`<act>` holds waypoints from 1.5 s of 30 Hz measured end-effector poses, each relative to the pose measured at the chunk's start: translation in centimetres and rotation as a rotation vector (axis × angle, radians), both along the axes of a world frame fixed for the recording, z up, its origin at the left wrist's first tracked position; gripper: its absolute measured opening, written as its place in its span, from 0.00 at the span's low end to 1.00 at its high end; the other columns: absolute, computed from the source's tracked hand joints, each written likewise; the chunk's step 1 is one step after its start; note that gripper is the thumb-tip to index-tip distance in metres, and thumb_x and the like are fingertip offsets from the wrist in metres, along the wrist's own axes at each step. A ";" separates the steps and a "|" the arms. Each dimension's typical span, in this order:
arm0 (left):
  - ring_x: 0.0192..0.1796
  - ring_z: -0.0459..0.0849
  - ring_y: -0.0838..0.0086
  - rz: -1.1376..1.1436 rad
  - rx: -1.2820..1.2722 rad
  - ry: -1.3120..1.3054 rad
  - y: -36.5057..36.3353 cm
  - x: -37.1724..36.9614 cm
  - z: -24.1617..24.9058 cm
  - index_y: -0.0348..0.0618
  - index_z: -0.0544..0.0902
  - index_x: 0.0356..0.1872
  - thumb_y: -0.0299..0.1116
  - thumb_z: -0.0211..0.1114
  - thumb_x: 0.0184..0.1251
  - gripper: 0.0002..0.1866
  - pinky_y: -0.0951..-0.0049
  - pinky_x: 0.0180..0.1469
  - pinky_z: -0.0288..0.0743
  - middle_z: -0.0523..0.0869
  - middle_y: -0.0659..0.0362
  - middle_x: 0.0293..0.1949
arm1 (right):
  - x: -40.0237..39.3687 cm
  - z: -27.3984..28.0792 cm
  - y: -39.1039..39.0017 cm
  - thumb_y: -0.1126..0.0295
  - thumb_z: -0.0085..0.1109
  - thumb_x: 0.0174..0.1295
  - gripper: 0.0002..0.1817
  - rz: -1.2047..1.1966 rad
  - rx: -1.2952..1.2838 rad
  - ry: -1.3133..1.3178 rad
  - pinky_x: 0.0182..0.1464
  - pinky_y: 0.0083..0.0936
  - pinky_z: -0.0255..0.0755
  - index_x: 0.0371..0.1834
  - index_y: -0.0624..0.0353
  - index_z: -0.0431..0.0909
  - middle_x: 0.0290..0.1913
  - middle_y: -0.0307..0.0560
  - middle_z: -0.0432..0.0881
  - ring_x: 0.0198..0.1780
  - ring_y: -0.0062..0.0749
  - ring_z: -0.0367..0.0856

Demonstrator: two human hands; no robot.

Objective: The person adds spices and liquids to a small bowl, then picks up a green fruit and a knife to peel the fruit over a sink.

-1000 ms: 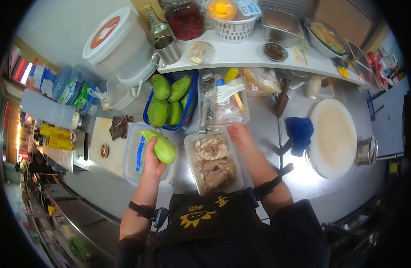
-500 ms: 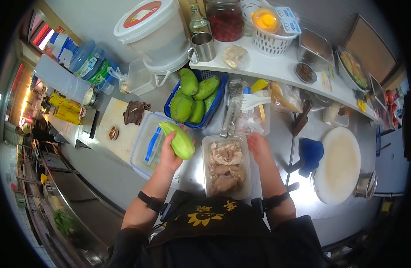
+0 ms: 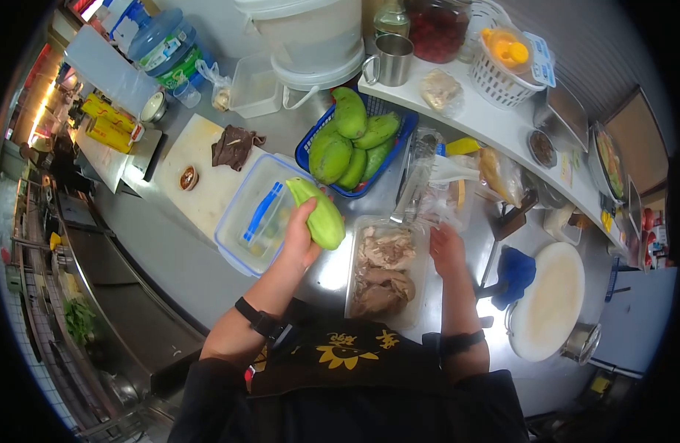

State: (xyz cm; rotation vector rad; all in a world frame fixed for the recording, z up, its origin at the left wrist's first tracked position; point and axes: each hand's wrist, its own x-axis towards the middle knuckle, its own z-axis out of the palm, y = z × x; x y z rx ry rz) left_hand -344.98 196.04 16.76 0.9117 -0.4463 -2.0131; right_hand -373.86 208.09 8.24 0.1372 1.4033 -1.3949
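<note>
As the head view looks down over the metal tabletop (image 3: 329, 272), the left hand (image 3: 301, 238) has its fingers wrapped around a peeled green fruit (image 3: 321, 220), which it holds tilted near the right side of a clear box (image 3: 233, 247) with a blue handle (image 3: 262, 211). The right hand (image 3: 447, 252) has loosely bent fingers at the right rim of a meat container (image 3: 423, 299); whether they pinch that rim or are just beside it, I cannot tell. Pieces of pale and brown meat (image 3: 384, 273) lie inside this container. Beyond the two hands, a blue basket (image 3: 303, 153) carries several unpeeled green fruits (image 3: 350, 114), while a metal utensil (image 3: 406, 199) lies between the basket and some plastic-wrapped items. To the left, a white cutting board (image 3: 189, 151) bears a dark brown, cloth-like piece (image 3: 237, 148) and a small bowl (image 3: 189, 178) with brown contents. To the right, a blue cloth (image 3: 516, 273) is beside a round white board (image 3: 553, 299). A white shelf (image 3: 408, 94) runs along the back, holding a metal mug (image 3: 394, 60) and a white basket (image 3: 495, 83).
</note>
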 end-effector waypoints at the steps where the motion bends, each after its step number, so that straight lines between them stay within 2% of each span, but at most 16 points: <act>1: 0.65 0.69 0.68 0.002 0.011 0.006 -0.1 0.2 -0.2 0.43 0.64 0.65 0.42 0.58 0.65 0.29 0.50 0.63 0.67 0.72 0.58 0.59 | 0.0 0.0 -0.1 0.58 0.55 0.62 0.17 -0.011 0.029 0.008 0.44 0.27 0.67 0.48 0.56 0.74 0.44 0.42 0.81 0.42 0.28 0.77; 5: 0.60 0.72 0.64 0.001 -0.014 0.011 -1.0 0.7 -1.6 0.43 0.63 0.65 0.42 0.59 0.65 0.29 0.51 0.62 0.69 0.73 0.54 0.57 | -0.9 -0.2 0.1 0.61 0.52 0.65 0.13 0.028 0.007 -0.035 0.49 0.29 0.71 0.45 0.58 0.73 0.46 0.48 0.80 0.46 0.36 0.78; 7: 0.56 0.75 0.61 0.043 -0.019 -0.018 -1.4 0.4 -1.7 0.43 0.63 0.64 0.42 0.59 0.64 0.29 0.51 0.61 0.71 0.75 0.53 0.56 | -0.9 0.1 0.0 0.63 0.47 0.67 0.16 0.062 -0.086 -0.109 0.52 0.33 0.71 0.52 0.61 0.71 0.47 0.52 0.80 0.48 0.39 0.79; 10: 0.56 0.75 0.61 0.087 0.000 -0.028 -1.7 0.2 -1.8 0.43 0.64 0.63 0.42 0.59 0.64 0.28 0.51 0.61 0.71 0.75 0.53 0.56 | -0.4 1.3 -0.4 0.64 0.44 0.68 0.18 0.086 -0.122 -0.106 0.50 0.33 0.72 0.55 0.64 0.69 0.47 0.54 0.80 0.46 0.40 0.80; 14: 0.65 0.68 0.64 0.065 -0.018 0.034 -1.4 0.7 -1.1 0.45 0.60 0.68 0.43 0.58 0.64 0.33 0.50 0.64 0.66 0.69 0.54 0.63 | -0.1 1.9 -0.6 0.64 0.42 0.69 0.18 0.049 -0.056 -0.078 0.48 0.32 0.72 0.56 0.65 0.69 0.47 0.55 0.81 0.45 0.40 0.80; 17: 0.65 0.66 0.60 0.178 -0.055 0.065 -1.2 0.5 -0.1 0.46 0.60 0.66 0.41 0.57 0.64 0.30 0.48 0.60 0.70 0.65 0.51 0.63 | -0.3 1.2 -0.5 0.64 0.43 0.69 0.19 0.043 -0.092 -0.110 0.48 0.32 0.73 0.56 0.65 0.69 0.46 0.55 0.81 0.45 0.40 0.81; 21: 0.67 0.64 0.62 0.174 -0.097 0.065 -1.9 1.1 0.9 0.45 0.60 0.67 0.41 0.57 0.64 0.31 0.48 0.60 0.69 0.63 0.52 0.65 | -0.7 0.8 -0.3 0.64 0.42 0.69 0.19 0.064 -0.061 -0.104 0.48 0.33 0.73 0.56 0.65 0.69 0.46 0.55 0.81 0.45 0.41 0.81; 24: 0.66 0.66 0.62 0.194 -0.098 0.008 -3.2 1.5 1.7 0.44 0.60 0.67 0.42 0.57 0.64 0.31 0.49 0.61 0.69 0.65 0.54 0.64 | -0.8 0.7 -0.4 0.65 0.42 0.69 0.19 0.079 -0.075 -0.104 0.48 0.34 0.73 0.56 0.65 0.69 0.46 0.56 0.81 0.45 0.41 0.81; 29: 0.53 0.77 0.59 0.139 -0.031 0.061 -5.5 2.2 1.1 0.42 0.64 0.62 0.42 0.59 0.64 0.28 0.51 0.57 0.74 0.76 0.51 0.51 | -0.2 2.0 -0.6 0.64 0.47 0.67 0.13 0.016 -0.057 -0.132 0.44 0.31 0.72 0.48 0.59 0.73 0.43 0.49 0.82 0.43 0.37 0.80; 30: 0.53 0.77 0.59 0.158 -0.024 0.051 -5.7 2.5 0.9 0.42 0.64 0.62 0.42 0.59 0.64 0.28 0.51 0.57 0.74 0.76 0.51 0.51 | -0.5 1.9 -0.2 0.63 0.44 0.68 0.18 0.088 -0.099 -0.125 0.49 0.31 0.70 0.55 0.62 0.73 0.45 0.49 0.82 0.45 0.35 0.80; 32: 0.53 0.78 0.61 0.093 -0.010 -0.003 -5.9 2.7 0.5 0.42 0.70 0.59 0.44 0.58 0.64 0.26 0.53 0.61 0.70 0.77 0.54 0.53 | -0.5 2.0 -0.3 0.63 0.45 0.68 0.14 0.074 -0.076 -0.116 0.43 0.29 0.70 0.48 0.60 0.75 0.37 0.44 0.82 0.39 0.30 0.79; 34: 0.53 0.78 0.61 0.085 -0.021 0.021 -5.6 3.2 0.4 0.41 0.70 0.58 0.44 0.58 0.64 0.25 0.53 0.60 0.72 0.78 0.54 0.52 | -0.6 1.6 -0.5 0.65 0.48 0.68 0.08 0.049 -0.064 -0.084 0.27 0.20 0.62 0.35 0.55 0.74 0.22 0.34 0.71 0.25 0.20 0.69; 36: 0.55 0.77 0.62 0.118 -0.009 0.073 -5.2 4.0 0.1 0.42 0.71 0.58 0.44 0.58 0.64 0.25 0.52 0.61 0.70 0.77 0.54 0.52 | -1.5 1.6 -0.1 0.66 0.50 0.67 0.07 0.109 -0.068 -0.115 0.25 0.17 0.62 0.32 0.54 0.72 0.22 0.33 0.70 0.24 0.19 0.70; 42: 0.57 0.76 0.64 0.263 -0.010 0.138 -3.6 7.2 1.0 0.42 0.69 0.60 0.44 0.58 0.64 0.26 0.50 0.63 0.68 0.76 0.54 0.55 | 1.5 4.7 -2.4 0.66 0.51 0.66 0.08 -0.165 0.160 -0.048 0.21 0.13 0.63 0.27 0.51 0.71 0.21 0.32 0.72 0.21 0.19 0.71; 44: 0.56 0.76 0.63 0.237 0.022 0.181 -4.2 8.1 0.6 0.41 0.68 0.60 0.44 0.59 0.64 0.27 0.49 0.63 0.68 0.77 0.54 0.53 | 0.4 4.4 -1.3 0.64 0.50 0.66 0.10 0.088 0.063 -0.058 0.21 0.13 0.65 0.26 0.50 0.71 0.21 0.32 0.73 0.20 0.19 0.72; 45: 0.56 0.76 0.63 0.216 0.012 0.214 -4.7 8.0 0.5 0.41 0.68 0.60 0.44 0.59 0.64 0.27 0.49 0.63 0.68 0.77 0.54 0.53 | -0.4 3.3 -0.9 0.63 0.48 0.66 0.12 0.107 0.015 -0.028 0.20 0.14 0.66 0.24 0.50 0.70 0.20 0.32 0.73 0.19 0.20 0.72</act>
